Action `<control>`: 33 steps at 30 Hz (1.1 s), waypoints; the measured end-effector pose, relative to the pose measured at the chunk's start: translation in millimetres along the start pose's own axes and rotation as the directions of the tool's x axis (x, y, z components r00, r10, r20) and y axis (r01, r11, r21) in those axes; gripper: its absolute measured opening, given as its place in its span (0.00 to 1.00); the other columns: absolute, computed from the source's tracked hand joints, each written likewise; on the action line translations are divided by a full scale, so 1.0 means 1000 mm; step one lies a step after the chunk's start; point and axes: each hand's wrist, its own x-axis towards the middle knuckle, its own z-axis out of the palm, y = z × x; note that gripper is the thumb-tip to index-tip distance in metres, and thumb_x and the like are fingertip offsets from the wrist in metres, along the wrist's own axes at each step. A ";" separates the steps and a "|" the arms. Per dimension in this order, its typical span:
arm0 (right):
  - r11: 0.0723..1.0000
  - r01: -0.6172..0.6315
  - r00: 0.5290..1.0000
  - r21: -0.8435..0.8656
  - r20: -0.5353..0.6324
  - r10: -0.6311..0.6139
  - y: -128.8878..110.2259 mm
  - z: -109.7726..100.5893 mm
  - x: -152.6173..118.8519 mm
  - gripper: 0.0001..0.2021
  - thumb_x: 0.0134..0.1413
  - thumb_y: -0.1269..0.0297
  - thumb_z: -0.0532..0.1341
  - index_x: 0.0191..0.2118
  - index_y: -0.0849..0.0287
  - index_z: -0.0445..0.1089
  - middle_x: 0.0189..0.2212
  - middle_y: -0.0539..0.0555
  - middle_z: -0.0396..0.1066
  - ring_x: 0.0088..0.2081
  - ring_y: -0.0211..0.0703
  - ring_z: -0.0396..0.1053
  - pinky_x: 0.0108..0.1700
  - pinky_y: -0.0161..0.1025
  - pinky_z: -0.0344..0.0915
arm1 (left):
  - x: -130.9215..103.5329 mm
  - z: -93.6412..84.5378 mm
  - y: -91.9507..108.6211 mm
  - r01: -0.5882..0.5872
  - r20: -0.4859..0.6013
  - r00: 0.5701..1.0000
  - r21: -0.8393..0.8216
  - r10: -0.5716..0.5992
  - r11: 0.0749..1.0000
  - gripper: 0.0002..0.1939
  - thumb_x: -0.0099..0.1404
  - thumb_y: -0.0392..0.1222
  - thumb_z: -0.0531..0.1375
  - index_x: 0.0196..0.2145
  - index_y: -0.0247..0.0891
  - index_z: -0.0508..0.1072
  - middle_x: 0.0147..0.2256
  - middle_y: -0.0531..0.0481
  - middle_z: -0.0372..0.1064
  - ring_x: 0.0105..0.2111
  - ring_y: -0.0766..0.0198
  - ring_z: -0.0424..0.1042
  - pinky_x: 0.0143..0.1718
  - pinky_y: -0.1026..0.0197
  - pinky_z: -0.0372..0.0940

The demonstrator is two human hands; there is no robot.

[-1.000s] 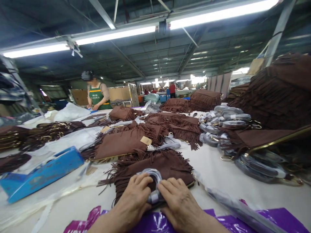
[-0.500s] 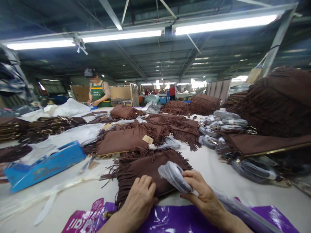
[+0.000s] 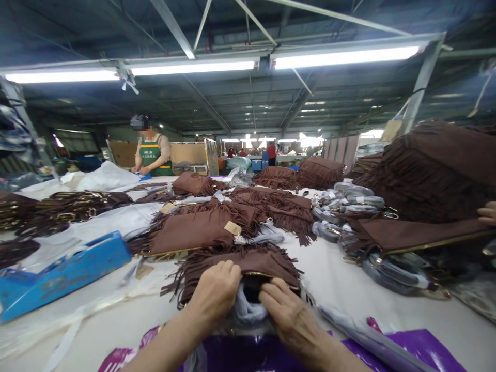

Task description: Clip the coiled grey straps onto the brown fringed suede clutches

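A brown fringed bag (image 3: 263,259) lies in front of me, its gold zipper open and the dark inside showing. My left hand (image 3: 217,287) is closed on the left side of the opening. On the right side, my right hand (image 3: 284,310) curls its fingers over the bag's edge; the fingertips are partly hidden. Between both hands, a plastic-wrapped coiled strap (image 3: 248,309) sits in the mouth of the bag. Beneath lies a purple printed plastic bag (image 3: 248,356), with a long wrapped strip (image 3: 360,330) across its right part.
At left stands a blue tape dispenser (image 3: 70,274). More brown fringed bags (image 3: 194,230) lie ahead, with wrapped straps (image 3: 349,201) to their right. A large bag pile (image 3: 434,170) rises at right, where another person's hand (image 3: 487,213) shows. A co-worker (image 3: 153,152) stands across the table.
The wrapped strap has gone from my raised right hand down into the bag's opening. My left hand has moved up to the bag's edge, and the zippered mouth now shows open.
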 end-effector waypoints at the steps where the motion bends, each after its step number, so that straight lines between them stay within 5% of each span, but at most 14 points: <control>1: 0.998 -0.050 0.999 -0.040 0.003 0.050 -0.001 0.004 0.005 0.13 0.53 0.80 0.45 0.32 0.64 0.65 0.32 0.59 0.66 0.36 0.46 0.60 0.40 0.44 0.65 | -0.002 0.000 0.001 -0.036 -0.036 0.999 0.032 0.037 0.999 0.11 0.64 0.30 0.47 0.29 0.36 0.66 0.28 0.46 0.66 0.30 0.56 0.67 0.30 0.58 0.62; 7: 0.985 0.133 0.987 0.113 0.077 -0.142 -0.002 0.002 -0.010 0.14 0.51 0.82 0.44 0.37 0.64 0.63 0.37 0.58 0.65 0.39 0.44 0.58 0.43 0.40 0.63 | -0.009 0.002 -0.016 0.056 -0.107 0.993 0.072 -0.048 0.996 0.10 0.63 0.30 0.48 0.29 0.37 0.65 0.27 0.49 0.66 0.29 0.60 0.67 0.29 0.62 0.61; 12: 0.986 -0.101 0.995 -0.133 0.010 0.103 0.008 0.007 -0.023 0.13 0.48 0.83 0.48 0.34 0.64 0.65 0.33 0.58 0.65 0.36 0.46 0.59 0.39 0.42 0.64 | -0.007 0.002 -0.015 0.021 -0.142 0.990 0.056 -0.013 0.998 0.10 0.64 0.32 0.47 0.28 0.37 0.65 0.27 0.49 0.65 0.28 0.61 0.67 0.29 0.62 0.61; 17: 0.865 -0.279 0.958 -0.416 -0.063 0.278 0.001 0.022 0.007 0.09 0.48 0.80 0.53 0.32 0.64 0.69 0.30 0.61 0.67 0.34 0.53 0.62 0.32 0.46 0.65 | -0.003 0.004 0.004 -0.099 -0.131 0.985 0.089 0.110 0.991 0.10 0.60 0.27 0.47 0.27 0.37 0.64 0.26 0.48 0.65 0.27 0.59 0.65 0.28 0.61 0.61; 21: 0.858 -0.317 0.929 -0.404 0.048 0.366 -0.003 0.035 0.030 0.13 0.49 0.80 0.54 0.40 0.67 0.69 0.36 0.65 0.69 0.36 0.55 0.66 0.33 0.46 0.66 | -0.007 0.009 0.008 -0.122 -0.151 0.979 0.128 0.141 0.984 0.11 0.58 0.25 0.47 0.28 0.37 0.65 0.27 0.47 0.64 0.28 0.58 0.65 0.28 0.59 0.62; 24: 0.856 -0.320 0.916 -0.406 0.098 0.389 -0.008 0.046 0.042 0.14 0.44 0.82 0.54 0.38 0.69 0.70 0.31 0.65 0.71 0.31 0.53 0.67 0.28 0.45 0.66 | -0.008 0.014 0.005 -0.181 -0.119 0.973 0.132 0.197 0.975 0.12 0.57 0.24 0.47 0.30 0.37 0.65 0.28 0.48 0.64 0.28 0.58 0.65 0.29 0.59 0.62; 28: 0.882 -0.259 0.943 -0.395 0.096 0.320 -0.020 0.044 0.043 0.14 0.45 0.81 0.53 0.40 0.72 0.68 0.36 0.68 0.69 0.37 0.58 0.67 0.30 0.46 0.67 | 0.001 0.018 -0.013 -0.065 -0.175 0.980 0.143 0.090 0.988 0.11 0.60 0.26 0.47 0.28 0.36 0.65 0.26 0.49 0.64 0.28 0.61 0.66 0.29 0.62 0.62; 31: 0.920 -0.221 0.971 -0.323 0.019 0.240 -0.013 0.033 0.025 0.15 0.42 0.82 0.52 0.39 0.72 0.66 0.38 0.68 0.67 0.40 0.57 0.65 0.36 0.47 0.68 | 0.001 0.020 -0.029 -0.060 -0.417 0.898 0.194 0.138 0.979 0.10 0.65 0.31 0.45 0.38 0.32 0.66 0.30 0.46 0.66 0.28 0.60 0.67 0.29 0.61 0.62; 33: 0.938 -0.237 0.971 -0.254 -0.043 0.234 0.001 0.027 0.008 0.14 0.41 0.84 0.50 0.36 0.69 0.66 0.35 0.65 0.67 0.37 0.52 0.65 0.38 0.46 0.68 | -0.007 0.023 -0.033 -0.219 -0.486 0.820 0.223 0.303 0.950 0.12 0.67 0.32 0.44 0.42 0.31 0.65 0.36 0.42 0.67 0.34 0.58 0.67 0.34 0.58 0.62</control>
